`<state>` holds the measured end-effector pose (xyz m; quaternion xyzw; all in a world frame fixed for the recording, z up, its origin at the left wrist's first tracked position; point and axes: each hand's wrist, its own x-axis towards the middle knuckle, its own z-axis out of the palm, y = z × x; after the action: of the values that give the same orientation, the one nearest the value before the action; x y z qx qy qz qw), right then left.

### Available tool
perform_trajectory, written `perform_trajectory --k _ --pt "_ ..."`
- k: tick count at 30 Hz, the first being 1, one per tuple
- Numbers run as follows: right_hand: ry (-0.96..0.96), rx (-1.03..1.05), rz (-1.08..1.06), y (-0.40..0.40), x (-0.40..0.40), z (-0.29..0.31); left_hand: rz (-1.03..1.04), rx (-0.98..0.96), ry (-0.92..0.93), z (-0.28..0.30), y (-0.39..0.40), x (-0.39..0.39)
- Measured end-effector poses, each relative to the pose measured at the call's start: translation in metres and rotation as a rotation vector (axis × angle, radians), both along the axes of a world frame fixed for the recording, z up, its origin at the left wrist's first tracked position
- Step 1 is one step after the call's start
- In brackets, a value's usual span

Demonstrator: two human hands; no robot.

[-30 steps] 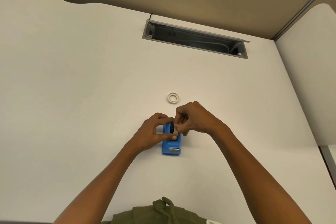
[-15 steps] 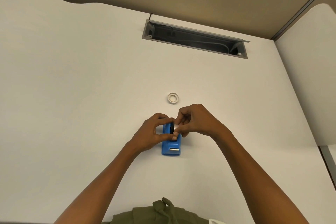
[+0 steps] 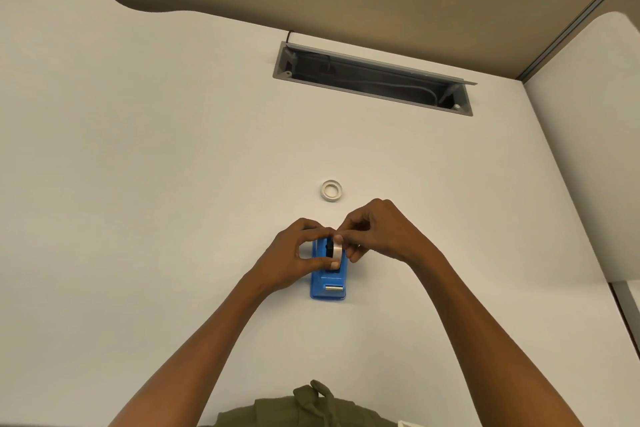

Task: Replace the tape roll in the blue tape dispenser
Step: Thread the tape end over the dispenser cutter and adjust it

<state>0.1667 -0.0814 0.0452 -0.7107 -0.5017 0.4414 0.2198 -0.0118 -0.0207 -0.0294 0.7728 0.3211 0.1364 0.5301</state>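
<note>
While both hands (image 3: pixel 346 246) pinch glossy round tape roll (image 3: pixel 337 251), blocky blue dispenser (image 3: pixel 329 282) beneath.

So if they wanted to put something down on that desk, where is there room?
Wide bare desk lies left of the left hand, and between the loose tape ring and the cable tray. It is crowded around the blue dispenser, where both hands meet.

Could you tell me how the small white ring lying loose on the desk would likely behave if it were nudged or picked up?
The white ring lies flat on the desk, so a nudge would probably slide it, not roll it. It looks thin and hollow, likely very light. Stood on edge, it could roll.
</note>
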Motion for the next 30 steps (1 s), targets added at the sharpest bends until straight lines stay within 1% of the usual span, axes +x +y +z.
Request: perform_trajectory --k 5,13,18,23,26,30 --pt "-0.132 0.161 -0.063 -0.014 -0.009 0.001 -0.004 -0.008 -0.010 0.001 0.000 0.000" --pt "-0.335 0.184 0.043 -0.016 -0.020 0.007 0.003 -0.014 -0.004 0.000 0.000 0.001" --pt "-0.546 0.210 0.193 -0.018 -0.024 0.009 0.020 -0.024 -0.023 0.001 -0.001 0.001" --pt "-0.671 0.250 0.269 -0.023 -0.023 0.003 0.023 -0.021 -0.023 0.001 -0.001 0.001" --pt "-0.695 0.255 0.242 -0.025 -0.025 -0.001 0.021 -0.022 -0.032 0.001 -0.003 0.000" --pt "-0.639 0.265 0.163 -0.035 -0.029 -0.007 0.001 -0.031 -0.025 0.002 -0.004 -0.002"
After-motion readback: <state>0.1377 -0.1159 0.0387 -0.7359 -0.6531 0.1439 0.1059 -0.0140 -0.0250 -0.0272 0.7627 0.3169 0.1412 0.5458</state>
